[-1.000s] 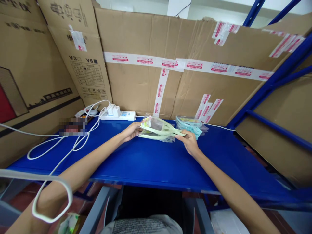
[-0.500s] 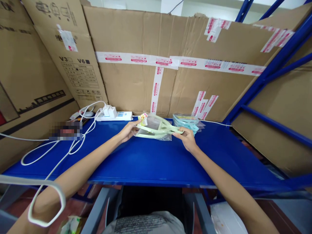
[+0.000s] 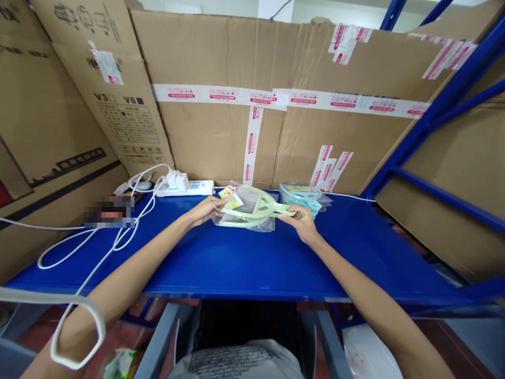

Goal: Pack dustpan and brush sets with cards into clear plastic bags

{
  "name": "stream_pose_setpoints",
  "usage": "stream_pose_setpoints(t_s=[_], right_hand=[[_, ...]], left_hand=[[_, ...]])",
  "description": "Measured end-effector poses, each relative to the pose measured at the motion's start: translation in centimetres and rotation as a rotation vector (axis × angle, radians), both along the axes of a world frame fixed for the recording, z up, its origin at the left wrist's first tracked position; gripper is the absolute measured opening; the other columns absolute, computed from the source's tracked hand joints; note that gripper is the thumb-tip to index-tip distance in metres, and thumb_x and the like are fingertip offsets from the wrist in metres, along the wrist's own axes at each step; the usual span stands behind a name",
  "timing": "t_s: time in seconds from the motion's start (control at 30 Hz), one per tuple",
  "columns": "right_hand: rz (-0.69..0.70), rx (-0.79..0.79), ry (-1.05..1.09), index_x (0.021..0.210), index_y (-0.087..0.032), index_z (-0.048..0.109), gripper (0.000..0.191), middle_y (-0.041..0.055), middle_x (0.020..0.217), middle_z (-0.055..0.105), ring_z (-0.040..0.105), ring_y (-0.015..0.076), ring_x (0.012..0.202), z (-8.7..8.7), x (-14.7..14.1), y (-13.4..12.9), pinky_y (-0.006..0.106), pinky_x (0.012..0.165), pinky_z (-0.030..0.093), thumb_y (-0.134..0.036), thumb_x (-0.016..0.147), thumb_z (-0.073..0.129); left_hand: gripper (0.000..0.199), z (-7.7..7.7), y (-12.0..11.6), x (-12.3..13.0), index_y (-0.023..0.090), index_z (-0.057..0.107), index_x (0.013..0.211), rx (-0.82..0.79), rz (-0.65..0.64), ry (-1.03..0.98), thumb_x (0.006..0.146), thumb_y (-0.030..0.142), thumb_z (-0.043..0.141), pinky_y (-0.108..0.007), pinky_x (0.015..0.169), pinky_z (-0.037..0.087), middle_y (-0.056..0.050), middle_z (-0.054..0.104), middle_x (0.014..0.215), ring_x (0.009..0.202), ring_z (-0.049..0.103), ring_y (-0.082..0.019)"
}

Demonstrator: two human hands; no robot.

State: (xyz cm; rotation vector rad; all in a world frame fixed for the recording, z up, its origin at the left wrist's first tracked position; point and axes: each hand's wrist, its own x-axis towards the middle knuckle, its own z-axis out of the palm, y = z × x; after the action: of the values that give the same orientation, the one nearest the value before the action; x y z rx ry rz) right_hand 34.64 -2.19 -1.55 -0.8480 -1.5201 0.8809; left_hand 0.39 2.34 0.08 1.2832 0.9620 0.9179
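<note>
**Braced at both ends above or on the bench**

Holding a pale-green dustpan set (image 3: 260,210), judging by shape, over the middle of the blue bench (image 3: 236,268); cannot tell whether touching it. Gripping the handle end with the right hand (image 3: 303,221), grip closed, likely for firm control. Pinching the clear bag (image 3: 266,227) near the label (image 3: 232,200) with the left hand (image 3: 205,209), presumably to support the wide end. Lying near bagged light-blue pieces (image 3: 302,196), apparently stacked to save space.

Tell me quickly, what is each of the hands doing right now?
Left hand: closed, holding the left end of the bagged pale green items.
Right hand: closed, holding their handles.
</note>
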Motion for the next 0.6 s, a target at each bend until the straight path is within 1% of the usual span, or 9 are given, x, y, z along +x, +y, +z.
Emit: stream_pose_setpoints(t_s=[0.07, 0.17, 0.27, 0.4, 0.5, 0.57, 0.6], right_hand=[[-0.026, 0.001, 0.005, 0.062, -0.022, 0.055, 0.050, 0.0005, 0.074, 0.065, 0.059, 0.0181, 0.071, 0.0, 0.1, 0.0, 0.032, 0.068, 0.047, -0.049, 0.069, 0.096], [-0.054, -0.004, -0.010, 0.061, -0.023, 0.054, 0.054, 0.0003, 0.070, 0.062, 0.057, 0.0183, 0.069, -0.1, 0.3, 0.1, 0.033, 0.066, 0.047, -0.055, 0.067, 0.096], [-0.040, -0.012, -0.020, 0.061, -0.023, 0.055, 0.053, 0.0009, 0.071, 0.063, 0.058, 0.0197, 0.071, -0.4, 0.4, 0.3, 0.034, 0.068, 0.048, -0.058, 0.067, 0.095], [-0.013, -0.014, -0.008, 0.062, -0.023, 0.056, 0.050, 0.0007, 0.073, 0.063, 0.059, 0.0200, 0.073, -0.5, 0.4, 0.3, 0.035, 0.071, 0.049, -0.053, 0.069, 0.096], [-0.036, -0.006, -0.013, 0.062, -0.023, 0.057, 0.049, -0.0007, 0.070, 0.060, 0.056, 0.0180, 0.070, -0.3, 0.4, 0.2, 0.032, 0.068, 0.047, -0.052, 0.068, 0.096], [-0.067, 0.010, -0.023, 0.062, -0.022, 0.057, 0.050, -0.0018, 0.068, 0.057, 0.053, 0.0163, 0.066, -0.1, 0.5, 0.2, 0.031, 0.064, 0.045, -0.055, 0.068, 0.095], [-0.079, 0.020, -0.029, 0.062, -0.022, 0.058, 0.050, -0.0022, 0.067, 0.056, 0.051, 0.0157, 0.065, 0.0, 0.5, 0.2, 0.030, 0.063, 0.044, -0.056, 0.068, 0.095]], left_hand=[[0.061, 0.3, 0.2, -0.6, 0.014, 0.067, 0.059, 0.006, -0.016, -0.016, 0.060, 0.066, 0.098, -0.028, 0.068, 0.059, -0.004, 0.063, 0.060, 0.063, 0.062, -0.015], [0.060, 0.3, 0.2, -0.7, 0.013, 0.074, 0.067, 0.036, -0.040, -0.033, 0.060, 0.068, 0.097, -0.029, 0.075, 0.060, -0.008, 0.072, 0.072, 0.071, 0.066, -0.017], [0.065, -0.2, -0.1, 0.0, 0.014, 0.078, 0.074, 0.065, -0.062, -0.025, 0.061, 0.076, 0.092, -0.028, 0.073, 0.057, -0.010, 0.077, 0.079, 0.076, 0.068, -0.020], [0.069, -0.9, -0.5, 0.9, 0.016, 0.078, 0.076, 0.073, -0.148, 0.002, 0.067, 0.084, 0.082, -0.029, 0.069, 0.053, -0.010, 0.075, 0.074, 0.080, 0.069, -0.024], [0.065, -1.0, -0.2, 0.8, 0.017, 0.079, 0.082, 0.122, -0.175, 0.048, 0.074, 0.081, 0.079, -0.030, 0.072, 0.053, -0.010, 0.077, 0.081, 0.084, 0.070, -0.026], [0.060, -0.8, 0.2, 0.3, 0.017, 0.081, 0.087, 0.168, -0.152, 0.118, 0.077, 0.076, 0.079, -0.029, 0.073, 0.053, -0.010, 0.079, 0.088, 0.085, 0.068, -0.024], [0.057, -0.7, 0.4, -0.2, 0.017, 0.081, 0.086, 0.184, -0.139, 0.155, 0.077, 0.073, 0.080, -0.029, 0.072, 0.052, -0.009, 0.079, 0.089, 0.082, 0.067, -0.023]])
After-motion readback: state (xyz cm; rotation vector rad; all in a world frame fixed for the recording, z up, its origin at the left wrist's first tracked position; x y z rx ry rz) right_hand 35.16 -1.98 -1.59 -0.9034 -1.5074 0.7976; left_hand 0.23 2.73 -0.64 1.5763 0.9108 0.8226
